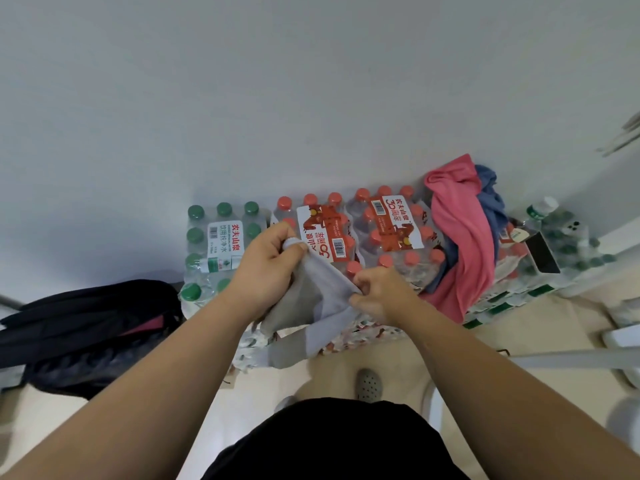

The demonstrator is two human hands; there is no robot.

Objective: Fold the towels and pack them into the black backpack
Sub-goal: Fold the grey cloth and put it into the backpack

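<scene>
A grey towel (pixel 313 311) hangs between my two hands above the bottle packs. My left hand (pixel 268 268) grips its upper corner between thumb and fingers. My right hand (pixel 379 294) pinches its edge lower down on the right. A pink towel (pixel 462 237) lies draped over the packs at the right, with a blue towel (pixel 493 199) crumpled partly under and behind it. The black backpack (pixel 88 332) sits on the floor at the left, its top gaping a little and showing a reddish lining.
Shrink-wrapped packs of water bottles stand against the white wall: green caps (pixel 218 237) at left, red caps (pixel 388 233) in the middle, more at the right. A dark phone-like slab (pixel 542 254) lies on the right packs. A grey shoe (pixel 369 384) shows on the floor below.
</scene>
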